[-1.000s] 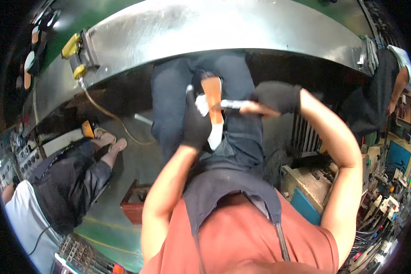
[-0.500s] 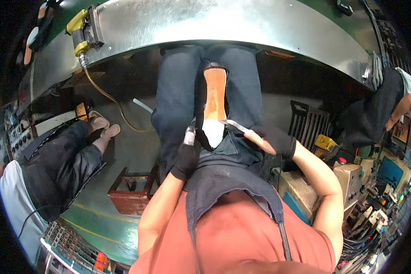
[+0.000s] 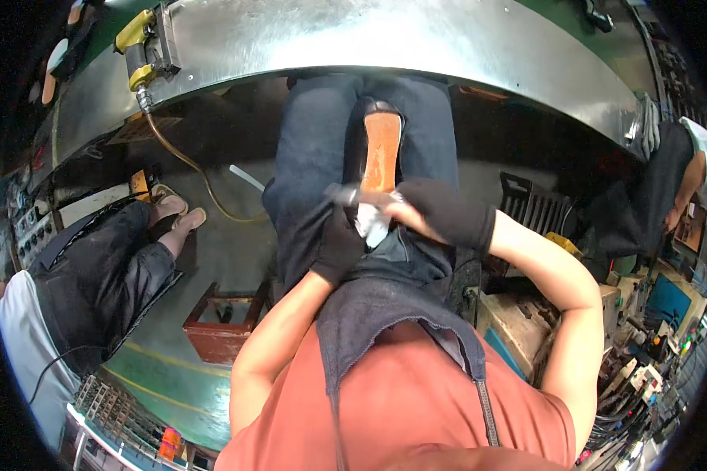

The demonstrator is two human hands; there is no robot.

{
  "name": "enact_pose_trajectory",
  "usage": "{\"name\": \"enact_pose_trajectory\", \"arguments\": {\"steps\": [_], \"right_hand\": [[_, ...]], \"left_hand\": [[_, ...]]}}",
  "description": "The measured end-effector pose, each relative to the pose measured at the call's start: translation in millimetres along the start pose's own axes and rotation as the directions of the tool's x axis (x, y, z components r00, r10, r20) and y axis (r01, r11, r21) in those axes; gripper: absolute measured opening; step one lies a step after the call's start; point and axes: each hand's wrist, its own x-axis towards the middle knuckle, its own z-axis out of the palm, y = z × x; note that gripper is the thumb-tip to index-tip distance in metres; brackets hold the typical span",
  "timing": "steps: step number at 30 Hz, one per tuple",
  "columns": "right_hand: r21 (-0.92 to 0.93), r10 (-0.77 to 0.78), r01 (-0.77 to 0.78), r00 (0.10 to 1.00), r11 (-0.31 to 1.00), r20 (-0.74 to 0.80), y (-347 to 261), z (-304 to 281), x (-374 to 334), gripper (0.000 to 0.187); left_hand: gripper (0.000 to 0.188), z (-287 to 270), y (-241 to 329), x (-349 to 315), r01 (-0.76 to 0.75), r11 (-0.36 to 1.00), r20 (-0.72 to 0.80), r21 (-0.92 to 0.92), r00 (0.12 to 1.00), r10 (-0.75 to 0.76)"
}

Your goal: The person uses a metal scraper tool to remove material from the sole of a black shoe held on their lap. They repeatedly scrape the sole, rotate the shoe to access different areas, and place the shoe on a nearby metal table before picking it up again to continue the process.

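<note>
A dark shoe lies sole up between my thighs, its orange-brown sole facing me and its white toe end closest to my body. My right hand, in a black fingerless glove, reaches across the sole near the toe. Its fingers are closed on a slim metal tool, blurred by motion, so its exact kind is unclear. Against the left side of the toe end rests my left hand, also gloved in black. It is closed on the shoe there, with its fingertips partly hidden by the right hand and the blur.
A metal workbench runs across in front of my knees, with a yellow air tool and its hose at left. A brown stool stands on the floor at left. One person sits left, another right; machinery stands at lower right.
My right hand has swept left across the shoe with the tool, which now lies over the toe end. My left hand has moved right and closer in. The shoe has shifted slightly to the right.
</note>
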Motion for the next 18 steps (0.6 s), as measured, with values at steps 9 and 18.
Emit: {"name": "enact_pose_trajectory", "arguments": {"steps": [9, 18], "right_hand": [[-0.074, 0.104, -0.103, 0.995, 0.992, 0.011, 2, 8, -19, 0.033], [0.228, 0.387, -0.371, 0.922, 0.9, -0.026, -21, -25, -128, 0.034]], "left_hand": [[0.06, -20, 39, -15, -0.129, 0.991, 0.152, -0.04, 0.979, 0.133], [0.077, -134, 211, -34, -0.09, 0.996, -0.115, 0.018, 0.989, 0.092]]}}
